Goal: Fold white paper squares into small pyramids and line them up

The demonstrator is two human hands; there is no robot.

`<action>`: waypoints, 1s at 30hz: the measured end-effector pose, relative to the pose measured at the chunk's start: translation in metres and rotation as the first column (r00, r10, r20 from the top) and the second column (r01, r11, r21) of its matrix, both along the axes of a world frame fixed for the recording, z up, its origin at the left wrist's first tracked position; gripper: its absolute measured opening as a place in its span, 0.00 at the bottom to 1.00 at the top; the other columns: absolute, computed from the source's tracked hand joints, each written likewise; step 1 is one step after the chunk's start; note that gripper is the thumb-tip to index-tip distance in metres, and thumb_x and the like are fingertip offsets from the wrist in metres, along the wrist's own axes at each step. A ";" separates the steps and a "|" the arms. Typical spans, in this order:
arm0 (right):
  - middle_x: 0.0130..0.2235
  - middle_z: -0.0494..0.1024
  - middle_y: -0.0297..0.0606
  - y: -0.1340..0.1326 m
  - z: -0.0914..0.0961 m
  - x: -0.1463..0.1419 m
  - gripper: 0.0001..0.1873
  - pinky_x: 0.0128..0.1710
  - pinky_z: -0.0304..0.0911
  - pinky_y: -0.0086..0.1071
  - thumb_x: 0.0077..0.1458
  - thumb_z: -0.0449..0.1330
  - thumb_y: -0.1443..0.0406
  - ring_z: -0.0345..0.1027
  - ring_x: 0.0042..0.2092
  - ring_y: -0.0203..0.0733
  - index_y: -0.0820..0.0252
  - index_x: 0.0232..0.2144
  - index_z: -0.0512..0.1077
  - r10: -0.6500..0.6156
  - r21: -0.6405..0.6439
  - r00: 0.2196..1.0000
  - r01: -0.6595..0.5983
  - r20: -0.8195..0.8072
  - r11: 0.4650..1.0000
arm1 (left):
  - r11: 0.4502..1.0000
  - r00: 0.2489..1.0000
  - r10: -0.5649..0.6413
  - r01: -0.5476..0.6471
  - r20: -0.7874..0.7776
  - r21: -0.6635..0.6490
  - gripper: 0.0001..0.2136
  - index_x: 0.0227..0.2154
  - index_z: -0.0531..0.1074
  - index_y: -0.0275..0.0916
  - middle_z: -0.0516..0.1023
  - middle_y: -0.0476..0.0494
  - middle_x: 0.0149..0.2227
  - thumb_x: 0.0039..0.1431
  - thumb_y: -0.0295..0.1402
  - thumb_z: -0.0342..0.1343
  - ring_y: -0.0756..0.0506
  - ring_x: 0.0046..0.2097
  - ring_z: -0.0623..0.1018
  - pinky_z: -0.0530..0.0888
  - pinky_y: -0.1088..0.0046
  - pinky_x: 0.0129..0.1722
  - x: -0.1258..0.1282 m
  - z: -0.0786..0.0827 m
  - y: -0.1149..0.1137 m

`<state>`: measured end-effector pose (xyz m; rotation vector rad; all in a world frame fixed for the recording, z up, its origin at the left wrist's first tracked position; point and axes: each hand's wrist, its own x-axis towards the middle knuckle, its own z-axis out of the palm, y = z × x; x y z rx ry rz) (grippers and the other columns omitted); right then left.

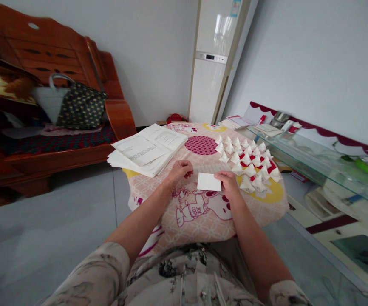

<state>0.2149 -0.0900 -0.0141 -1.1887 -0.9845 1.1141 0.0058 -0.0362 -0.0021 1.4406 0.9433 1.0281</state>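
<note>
Head view, seated person at a small round table. The right hand (227, 182) pinches the near right edge of a small white sheet (208, 182). Its fingers are closed over that edge, so the exact contact between thumb and paper is covered by the knuckles. The sheet extends leftward from the pinch and lies flat or nearly flat on the tablecloth (203, 212); whether its far edge is lifted cannot be told.

The left hand (180, 171) rests on the cloth just left of the sheet, apart from it by a narrow gap. Its fingers are curled in toward the palm, and nothing shows in them; the inside of the palm is hidden.

Just beyond and to the right of the pinch lie rows of folded paper pieces (247, 163), small and white, their folds too fine to make out. Beyond the left hand sits a stack of papers (145, 149), its print illegible.

Further right of the grip runs a glass shelf (314, 159), cut off by the frame edge, with blurred items on it. Far to the left are a wooden bench (59, 63), partly cropped, and a dotted bag (80, 106). Both forearms enter from the bottom edge, and the sleeves are only partly seen.
</note>
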 end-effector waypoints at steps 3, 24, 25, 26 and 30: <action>0.17 0.68 0.28 -0.001 -0.001 -0.004 0.09 0.20 0.51 0.27 0.34 0.68 0.61 0.58 0.20 0.33 0.60 0.17 0.73 0.041 -0.007 0.999 -0.041 0.036 0.999 | 0.994 0.994 -0.107 0.107 -0.007 0.024 0.13 0.29 0.75 0.35 0.76 0.46 0.28 0.47 0.41 0.61 0.50 0.29 0.73 0.67 0.76 0.27 0.004 -0.002 -0.001; 0.14 0.68 0.29 -0.006 0.007 -0.001 0.17 0.12 0.46 0.24 0.45 0.66 0.53 0.57 0.14 0.30 0.62 0.20 0.74 -0.107 0.171 0.990 0.121 -0.089 0.978 | 0.996 0.995 -0.084 0.085 0.056 -0.010 0.18 0.24 0.70 0.35 0.70 0.51 0.21 0.48 0.48 0.62 0.53 0.21 0.66 0.61 0.78 0.20 0.011 -0.014 -0.001; 0.15 0.68 0.29 -0.006 0.007 -0.002 0.17 0.12 0.46 0.24 0.45 0.66 0.53 0.57 0.14 0.30 0.62 0.20 0.74 -0.105 0.163 0.992 0.115 -0.069 0.980 | 0.997 0.996 -0.080 0.080 0.040 0.003 0.18 0.24 0.69 0.36 0.70 0.51 0.21 0.49 0.48 0.61 0.53 0.21 0.66 0.61 0.77 0.20 0.010 -0.014 0.000; 0.15 0.68 0.29 -0.006 0.007 -0.003 0.18 0.12 0.46 0.24 0.45 0.66 0.52 0.57 0.14 0.30 0.62 0.21 0.74 -0.104 0.151 0.993 0.110 -0.046 0.982 | 0.997 0.997 -0.078 0.077 0.023 0.018 0.18 0.24 0.69 0.36 0.70 0.51 0.21 0.50 0.48 0.61 0.53 0.21 0.67 0.62 0.77 0.20 0.010 -0.014 0.000; 0.16 0.70 0.31 -0.006 0.004 -0.005 0.22 0.14 0.49 0.26 0.49 0.63 0.48 0.58 0.15 0.32 0.61 0.22 0.74 -0.130 0.154 0.986 0.113 0.100 0.982 | 0.992 0.997 -0.049 0.056 -0.059 0.115 0.16 0.24 0.69 0.36 0.69 0.51 0.20 0.53 0.46 0.57 0.52 0.21 0.67 0.62 0.76 0.21 0.009 -0.013 0.001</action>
